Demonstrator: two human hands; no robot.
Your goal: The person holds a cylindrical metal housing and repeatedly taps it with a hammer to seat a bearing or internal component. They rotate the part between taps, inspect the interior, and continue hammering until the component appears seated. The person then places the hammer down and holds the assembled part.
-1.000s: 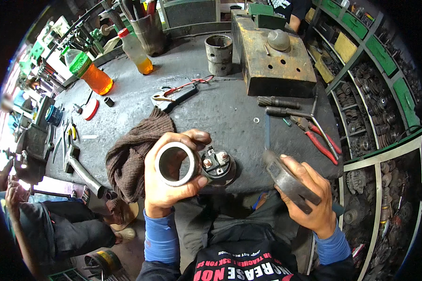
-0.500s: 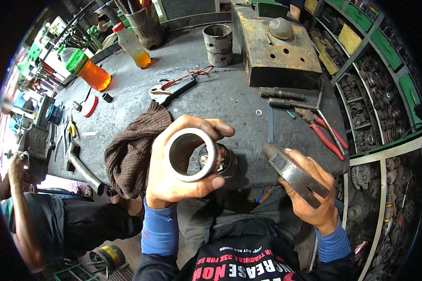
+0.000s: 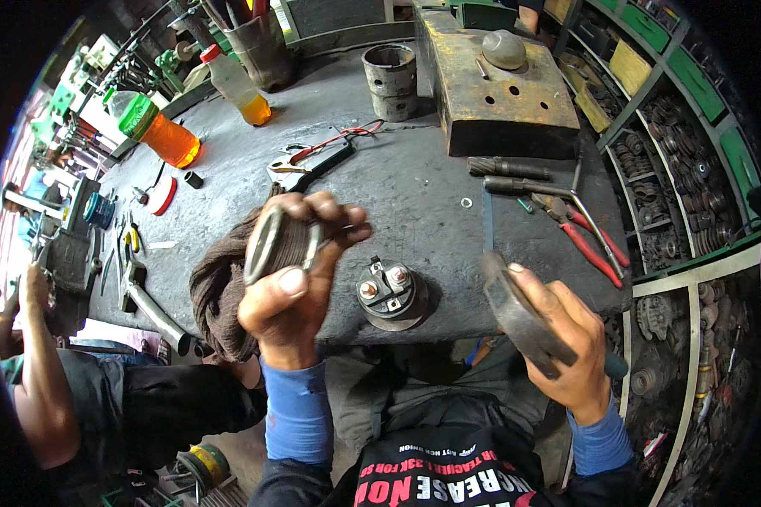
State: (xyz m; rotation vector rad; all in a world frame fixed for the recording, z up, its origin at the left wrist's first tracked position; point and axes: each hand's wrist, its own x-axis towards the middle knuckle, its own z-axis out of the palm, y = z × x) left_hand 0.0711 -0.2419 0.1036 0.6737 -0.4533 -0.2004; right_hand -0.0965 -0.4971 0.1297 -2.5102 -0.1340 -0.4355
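Observation:
In my left hand [image 3: 292, 283] is a short hollow spool, apparently a wire-wound coil [image 3: 286, 245], tilted on its side with a bright metal rim facing left; my fingers and thumb wrap round it. To its right, near the bench's front edge, stands a round black terminal cap [image 3: 386, 291] with two copper-coloured studs on top, touched by neither hand. My right hand [image 3: 566, 351] grips a claw hammer [image 3: 526, 319] close to its dark steel head, which is over the bench's front edge. Most of the hammer's handle is hidden. A brown knitted cloth [image 3: 220, 283] lies partly behind my left hand.
Bottles of orange liquid [image 3: 173, 144] and a clamp meter [image 3: 313, 165] lie farther back. A rusty steel block [image 3: 511, 101] and a metal cylinder [image 3: 391, 83] stand beyond. Red-handled pliers [image 3: 588, 245] are at right, another hammer [image 3: 148, 304] at left. Another person [image 3: 46, 380] works at far left.
My left hand has moved left and turned the coil from facing up to its side. The terminal cap, partly covered before, now shows fully. My right hand keeps the hammer almost in place.

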